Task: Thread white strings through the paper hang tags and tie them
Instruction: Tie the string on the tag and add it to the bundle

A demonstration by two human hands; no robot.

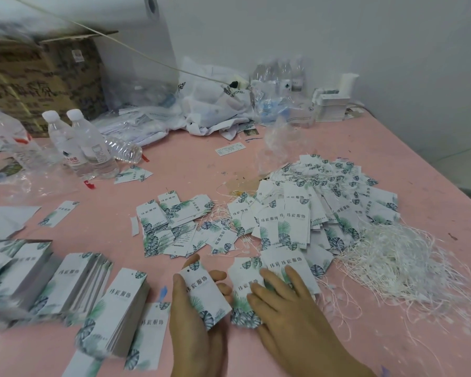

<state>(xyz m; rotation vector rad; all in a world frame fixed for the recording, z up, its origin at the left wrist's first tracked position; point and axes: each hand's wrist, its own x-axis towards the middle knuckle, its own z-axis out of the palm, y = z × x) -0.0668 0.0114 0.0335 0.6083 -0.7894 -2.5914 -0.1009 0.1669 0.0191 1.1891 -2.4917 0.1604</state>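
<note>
From the head camera I see my left hand (199,308) curled round a small stack of hang tags (205,295), thumb on the left edge, fingertips at the right. My right hand (288,303) lies flat, fingers straight, on loose tags (286,263) just beside it. A heap of white strings (397,257) spreads right, near the pink table (433,164) edge. Bare pink surface opens between the scattered tags (169,227) and the water bottles (85,142).

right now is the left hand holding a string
No, the left hand grips a tag; the strings lie piled to the right.
</note>
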